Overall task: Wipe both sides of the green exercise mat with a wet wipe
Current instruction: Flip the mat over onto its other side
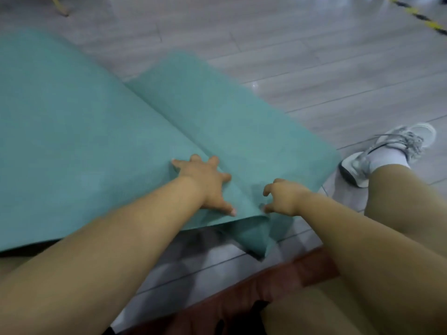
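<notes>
The green exercise mat (72, 131) lies on the grey floor, and its right part (229, 126) is folded over along a diagonal crease. My left hand (205, 184) presses flat on the mat beside the crease, fingers spread. My right hand (281, 198) hovers at the folded edge near the mat's front corner, its fingers curled, the thumb and fingertips touching the mat. No wet wipe shows in either hand. The frame is blurred.
Grey plank floor (314, 68) surrounds the mat. My right leg and white sneaker (387, 151) lie just right of the mat. A reddish-brown cloth edge (278, 281) runs below my arms. Yellow-black tape (420, 18) crosses the far right corner.
</notes>
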The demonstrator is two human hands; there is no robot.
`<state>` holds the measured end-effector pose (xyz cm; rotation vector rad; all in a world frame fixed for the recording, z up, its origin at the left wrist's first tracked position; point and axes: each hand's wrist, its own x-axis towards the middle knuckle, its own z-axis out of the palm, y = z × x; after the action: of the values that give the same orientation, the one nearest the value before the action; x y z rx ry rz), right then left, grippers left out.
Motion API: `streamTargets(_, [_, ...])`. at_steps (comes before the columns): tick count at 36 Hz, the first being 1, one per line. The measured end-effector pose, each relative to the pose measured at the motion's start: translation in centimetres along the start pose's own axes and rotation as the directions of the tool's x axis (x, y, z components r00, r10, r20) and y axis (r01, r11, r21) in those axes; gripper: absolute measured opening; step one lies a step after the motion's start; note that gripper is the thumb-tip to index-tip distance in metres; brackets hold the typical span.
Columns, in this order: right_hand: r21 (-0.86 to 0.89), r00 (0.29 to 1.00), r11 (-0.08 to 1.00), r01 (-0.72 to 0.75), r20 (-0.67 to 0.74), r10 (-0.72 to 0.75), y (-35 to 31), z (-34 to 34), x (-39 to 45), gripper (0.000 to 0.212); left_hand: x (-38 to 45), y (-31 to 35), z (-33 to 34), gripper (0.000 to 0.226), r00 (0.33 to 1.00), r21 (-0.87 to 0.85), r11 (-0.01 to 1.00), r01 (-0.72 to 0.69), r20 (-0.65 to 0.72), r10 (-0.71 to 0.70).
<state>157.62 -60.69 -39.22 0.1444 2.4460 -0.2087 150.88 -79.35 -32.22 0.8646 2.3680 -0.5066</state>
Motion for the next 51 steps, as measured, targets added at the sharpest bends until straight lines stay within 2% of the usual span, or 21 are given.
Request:
streamTargets(2, [-0.012,1.0,1.0,-0.027,-0.008,0.027,0.5,-0.4,-0.3,0.059,0.0,0.5,0.3,0.093,0.999,0.07,0.996,-0.054,0.006,0.054])
streamTargets(5, [-0.059,0.997,0.995,-0.082,-0.019,0.081,1.5,-0.9,-0.7,0.057,0.2,1.1,1.1,0.11,0.983,0.145,0.979,-0.146,0.128,0.128])
streamTargets(8, [-0.112,0.992,0.986,-0.125,-0.026,0.123,2.7,-1.7,-0.7,0.053,0.7,1.9,1.2,0.111,0.972,0.123,0.985,-0.12,0.219,0.091])
streamTargets(13, [-0.183,0.985,0.968,-0.173,-0.04,0.168,4.4,-2.7,-0.1,0.05,1.9,3.1,-0.1,0.112,0.965,0.185,0.978,-0.099,0.258,0.049])
streamTargets(17, [-0.178,0.975,0.959,-0.22,-0.059,0.212,6.0,-2.5,1.6,0.046,3.5,3.4,0.4,0.098,0.97,0.259,0.962,-0.083,0.243,0.018])
streamTargets(21, [-0.062,0.964,0.965,-0.255,-0.095,0.249,7.6,-2.9,4.4,0.044,5.3,3.5,0.3,0.062,0.983,0.262,0.956,-0.132,0.161,0.092])
streamTargets(24, [0.039,0.954,0.962,-0.27,-0.123,0.273,8.4,-3.1,6.8,0.046,6.8,3.8,0.2,0.049,0.983,0.278,0.947,-0.159,0.131,0.126])
streamTargets(26, [0.126,0.94,0.946,-0.297,-0.136,0.313,8.9,-3.2,8.5,0.057,8.0,4.0,0.1,0.049,0.98,0.271,0.948,-0.165,0.152,0.127])
streamTargets(30, [0.287,0.884,0.867,-0.406,-0.119,0.453,11.1,-3.6,10.9,0.107,10.2,4.2,-0.4,0.051,0.971,0.258,0.949,-0.183,0.197,0.134])
streamTargets(34, [0.393,0.81,0.77,-0.503,-0.095,0.578,14.4,-3.5,12.0,0.127,11.9,4.3,-0.5,0.051,0.968,0.272,0.941,-0.199,0.204,0.146])
streamTargets(37, [0.446,0.769,0.694,-0.565,-0.018,0.639,16.0,-3.1,12.7,0.134,12.9,4.4,0.2,0.045,0.971,0.274,0.939,-0.209,0.174,0.165])
streamTargets(42, [0.53,0.755,0.639,-0.557,0.003,0.656,17.3,-3.2,13.5,0.115,13.7,4.4,2.2,0.034,0.972,0.302,0.925,-0.232,0.097,0.213])
streamTargets(48, [0.573,0.786,0.645,-0.506,-0.001,0.618,18.1,-4.2,13.6,0.094,12.2,5.0,1.8,0.056,0.959,0.27,0.927,-0.26,0.188,0.214])
streamTargets(51, [0.678,0.83,0.64,-0.361,-0.08,0.552,17.4,-4.4,13.5,0.073,11.2,5.1,1.4,0.07,0.95,0.217,0.949,-0.228,0.264,0.167])
